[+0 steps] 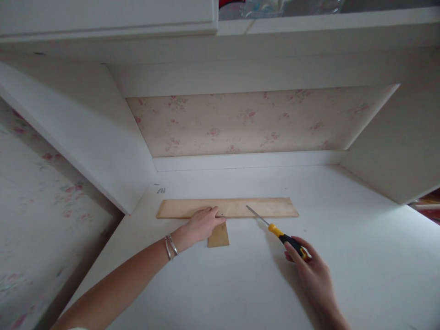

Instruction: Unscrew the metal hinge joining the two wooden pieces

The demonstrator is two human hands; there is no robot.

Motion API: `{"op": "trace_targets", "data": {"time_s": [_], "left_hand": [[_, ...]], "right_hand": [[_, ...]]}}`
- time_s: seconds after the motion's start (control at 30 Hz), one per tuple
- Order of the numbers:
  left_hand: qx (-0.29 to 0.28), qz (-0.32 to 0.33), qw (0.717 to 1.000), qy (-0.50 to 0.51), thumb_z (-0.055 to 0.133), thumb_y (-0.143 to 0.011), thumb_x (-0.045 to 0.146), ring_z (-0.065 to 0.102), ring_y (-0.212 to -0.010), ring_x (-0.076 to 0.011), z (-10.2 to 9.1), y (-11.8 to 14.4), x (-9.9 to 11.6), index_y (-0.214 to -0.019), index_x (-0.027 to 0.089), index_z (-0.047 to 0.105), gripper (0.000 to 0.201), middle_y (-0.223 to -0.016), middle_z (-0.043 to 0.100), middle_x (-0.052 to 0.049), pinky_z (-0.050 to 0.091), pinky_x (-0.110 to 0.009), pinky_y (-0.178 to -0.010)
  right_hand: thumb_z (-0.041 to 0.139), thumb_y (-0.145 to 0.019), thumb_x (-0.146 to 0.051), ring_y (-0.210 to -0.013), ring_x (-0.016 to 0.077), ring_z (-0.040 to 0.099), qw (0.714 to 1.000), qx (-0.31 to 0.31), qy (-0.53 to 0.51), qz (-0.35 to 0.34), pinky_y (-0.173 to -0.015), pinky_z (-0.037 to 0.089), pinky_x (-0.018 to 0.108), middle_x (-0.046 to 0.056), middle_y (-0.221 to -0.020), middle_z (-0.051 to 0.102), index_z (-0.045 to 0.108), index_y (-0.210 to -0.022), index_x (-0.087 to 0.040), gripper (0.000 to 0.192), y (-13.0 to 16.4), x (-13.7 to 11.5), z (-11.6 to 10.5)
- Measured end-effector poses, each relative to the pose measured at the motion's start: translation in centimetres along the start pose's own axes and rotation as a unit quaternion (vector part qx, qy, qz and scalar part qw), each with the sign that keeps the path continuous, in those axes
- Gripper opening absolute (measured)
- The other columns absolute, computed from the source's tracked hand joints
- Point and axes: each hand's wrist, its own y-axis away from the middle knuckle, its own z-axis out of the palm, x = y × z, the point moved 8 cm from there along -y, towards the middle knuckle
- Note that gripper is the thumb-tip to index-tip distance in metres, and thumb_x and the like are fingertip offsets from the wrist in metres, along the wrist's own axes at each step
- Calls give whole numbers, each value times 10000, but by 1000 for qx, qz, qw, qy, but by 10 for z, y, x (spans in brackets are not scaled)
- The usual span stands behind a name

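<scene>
A long, flat wooden board (261, 207) lies crosswise on the white surface. A short wooden piece (218, 235) meets its front edge, jutting toward me; their join is partly under my fingers. My left hand (203, 223), with bracelets at the wrist, is closed over this join and holds the board down. Beside the fingertips, a small dark spot, perhaps a hole or screw head, marks the board. In my right hand (307, 268) is a screwdriver (287, 240) with a yellow and black handle. Its metal shaft points up and left, the tip over the board's right half.
Several small screws (161, 190) lie behind the board's left end. White side panels (79, 119) flank the white work surface (192, 293). Overhead runs a cabinet or shelf (275, 46) with plastic-wrapped items on it. Floral wallpaper (227, 123) covers the back wall.
</scene>
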Motion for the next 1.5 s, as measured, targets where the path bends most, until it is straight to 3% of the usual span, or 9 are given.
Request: {"op": "trace_targets", "data": {"time_s": [0.27, 0.47, 0.67, 0.77, 0.97, 1.13, 1.27, 1.37, 1.5], "left_hand": [[-14, 105, 994, -40, 453, -884, 175, 556, -742, -169, -6, -18, 1, -928, 222, 622, 181, -915, 559, -54, 412, -276, -619], [-33, 118, 993, -1, 545, -852, 294, 574, -808, -180, -1, -18, -4, -894, 206, 626, 127, -941, 567, -58, 432, -283, -662], [-33, 116, 992, -22, 448, -833, 58, 572, -860, -184, -6, -6, -14, -846, 196, 626, 225, -915, 583, -60, 411, -289, -734], [-37, 128, 991, -12, 474, -843, 98, 580, -843, -175, -7, -3, -18, -856, 193, 614, 170, -920, 593, -54, 415, -281, -724], [-43, 79, 995, 40, 525, -857, 264, 596, -822, -181, -8, 5, -31, -853, 191, 606, 109, -872, 616, -58, 423, -272, -706], [-39, 15, 992, 116, 476, -870, 305, 593, -769, -173, -25, 17, -47, -798, 206, 601, 176, -808, 647, -30, 401, -259, -683], [-23, -58, 976, 211, 469, -848, 328, 585, -710, -141, -32, 15, -87, -831, 200, 624, 201, -773, 654, -3, 401, -227, -652], [-8, -138, 950, 280, 476, -820, 349, 614, -764, -142, -25, 12, -139, -910, 182, 642, 252, -846, 685, -15, 439, -214, -694], [-11, -225, 945, 236, 490, -765, 327, 616, -893, -170, -9, 10, -211, -967, 186, 674, 308, -965, 700, -30, 443, -238, -803]], "right_hand": [[677, -680, -547, -730, 201, 629, 1000, -1, 9, -8, -599, 442, 257, 34, -714, 666, 561, -1196, -195, 635, -1, 3, 0], [670, -683, -548, -718, 210, 628, 1000, 1, 26, -8, -563, 431, 260, 46, -713, 663, 564, -1197, -181, 640, -1, 4, -2], [671, -687, -532, -737, 204, 633, 1000, -9, 10, -8, -632, 452, 271, 44, -724, 668, 555, -1206, -183, 636, -1, 2, 1], [672, -685, -534, -715, 195, 625, 1000, -10, 9, -8, -610, 444, 262, 42, -718, 666, 556, -1206, -184, 639, -1, 3, 1], [659, -694, -545, -676, 184, 603, 1000, -8, 21, -16, -564, 421, 252, 30, -706, 653, 561, -1193, -183, 624, 0, 1, 1], [657, -700, -547, -700, 188, 613, 999, -7, 31, -10, -597, 435, 259, 29, -712, 660, 563, -1187, -205, 603, -1, 0, 0], [660, -692, -555, -705, 193, 616, 999, -8, 40, -7, -589, 431, 262, 35, -723, 664, 560, -1197, -204, 623, -2, 2, -1], [666, -687, -553, -731, 206, 624, 999, -9, 39, -2, -607, 439, 272, 40, -727, 664, 556, -1206, -196, 640, -3, 4, -1], [663, -700, -540, -727, 195, 621, 999, -7, 38, -6, -610, 434, 261, 28, -725, 661, 554, -1207, -210, 615, -3, 5, -1]]}}
